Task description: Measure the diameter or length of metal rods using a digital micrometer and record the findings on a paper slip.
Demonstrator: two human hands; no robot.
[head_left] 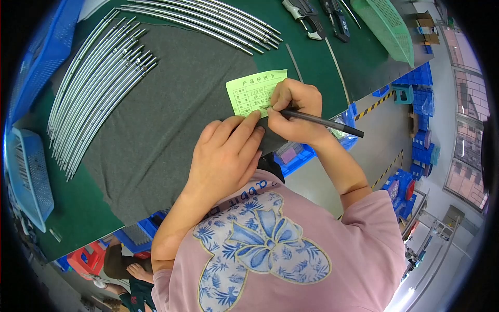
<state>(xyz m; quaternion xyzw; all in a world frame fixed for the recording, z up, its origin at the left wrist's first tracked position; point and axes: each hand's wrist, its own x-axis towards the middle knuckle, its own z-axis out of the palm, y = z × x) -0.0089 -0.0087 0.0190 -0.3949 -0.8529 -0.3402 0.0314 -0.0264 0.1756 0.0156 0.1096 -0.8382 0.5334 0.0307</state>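
A yellow-green paper card [248,92] with printed rows and handwriting lies at the right edge of a dark grey cloth. My right hand [299,112] is closed round a black pen [332,125], its tip down on the lower part of the card. Flat on the cloth, my left hand [226,151] has its fingers stretched out, the fingertips touching the card's lower edge. Many slim metal rods [99,88] lie side by side on the cloth's left part, and another row of metal rods [208,23] runs along its far side.
The cloth [150,140] covers part of a green tabletop [322,67]. Calipers [306,18] and a second measuring tool [335,21] lie at the far right, beside a green basket [387,28]. Blue baskets [32,177] stand at the left. Another person [130,270] sits at the lower left.
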